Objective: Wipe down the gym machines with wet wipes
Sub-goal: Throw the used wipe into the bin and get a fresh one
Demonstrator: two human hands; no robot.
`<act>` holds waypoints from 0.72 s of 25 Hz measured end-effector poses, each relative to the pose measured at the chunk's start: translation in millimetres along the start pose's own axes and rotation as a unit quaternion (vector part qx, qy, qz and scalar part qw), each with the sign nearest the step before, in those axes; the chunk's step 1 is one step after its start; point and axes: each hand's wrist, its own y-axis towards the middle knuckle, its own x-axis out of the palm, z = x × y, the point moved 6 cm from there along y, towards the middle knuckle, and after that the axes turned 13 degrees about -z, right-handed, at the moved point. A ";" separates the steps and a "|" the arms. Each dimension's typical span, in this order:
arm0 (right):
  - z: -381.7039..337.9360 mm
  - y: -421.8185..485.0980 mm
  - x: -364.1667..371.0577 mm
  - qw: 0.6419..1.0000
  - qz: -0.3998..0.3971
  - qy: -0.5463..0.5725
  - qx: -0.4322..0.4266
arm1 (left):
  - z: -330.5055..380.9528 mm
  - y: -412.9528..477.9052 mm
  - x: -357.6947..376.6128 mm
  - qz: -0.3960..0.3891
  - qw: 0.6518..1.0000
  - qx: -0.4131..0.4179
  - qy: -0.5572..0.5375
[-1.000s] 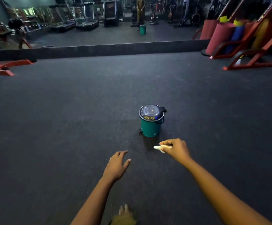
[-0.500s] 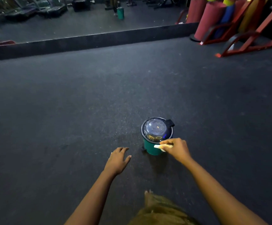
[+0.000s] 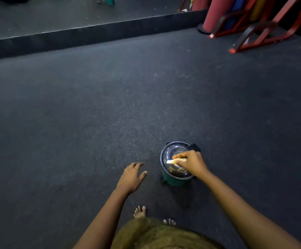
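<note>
A small green pedal bin (image 3: 174, 181) with a dark shiny closed lid (image 3: 171, 153) stands on the dark rubber floor in front of my bare feet. My right hand (image 3: 191, 163) is over the lid and pinches a crumpled white wet wipe (image 3: 171, 161) between thumb and fingers. My left hand (image 3: 131, 177) hovers to the left of the bin with its fingers spread and holds nothing.
A raised dark ledge (image 3: 95, 35) crosses the far floor in front of a wall mirror. Red machine frames (image 3: 264, 35) and rolled mats (image 3: 212, 13) stand at the back right. Bare rubber flooring (image 3: 92, 114) stretches to the left and ahead.
I have stepped closer to the bin. My right hand with the wipe has moved from in front of the bin to above its lid. My left hand stays beside it.
</note>
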 end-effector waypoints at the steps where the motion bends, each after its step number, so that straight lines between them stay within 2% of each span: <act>1: -6.0 7.1 0.3 1.000 0.007 -0.002 0.005 | -4.2 10.3 -10.6 -0.007 1.000 0.011 0.005; 7: -34.7 30.1 11.2 0.996 0.060 0.049 0.034 | -18.4 67.6 -64.7 -0.055 0.994 0.082 0.045; 18: -33.8 60.7 12.1 0.992 0.098 0.053 0.067 | -12.7 117.1 -80.3 -0.098 0.984 0.135 0.068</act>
